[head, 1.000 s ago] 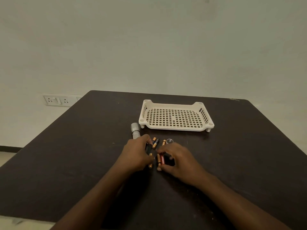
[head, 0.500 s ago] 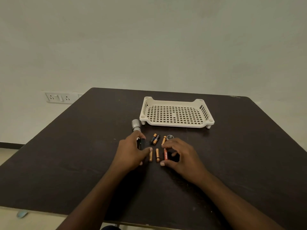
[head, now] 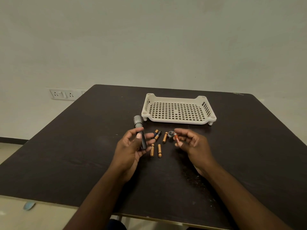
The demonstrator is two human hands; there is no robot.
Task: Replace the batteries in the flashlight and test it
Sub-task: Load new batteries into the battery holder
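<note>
My left hand [head: 131, 146] grips the dark grey flashlight [head: 139, 128] by its barrel, raised a little off the table, head pointing away from me. My right hand [head: 192, 143] pinches a red battery [head: 176, 138] between thumb and fingers, lifted above the table. Two copper-coloured batteries [head: 155, 150] lie side by side between my hands. Beyond them lie a black-and-copper pair [head: 157, 134] and a single copper battery [head: 165, 137]. The round tail cap [head: 171, 134] rests just past my right fingertips.
A cream perforated plastic tray [head: 178, 121] stands on short feet behind the batteries. The dark table [head: 83, 155] ends near my body and to the left. A wall socket plate [head: 63, 94] sits on the left wall.
Both hands have lifted off the table. My left hand has picked up the flashlight, and my right hand has taken the red battery out of the row of three.
</note>
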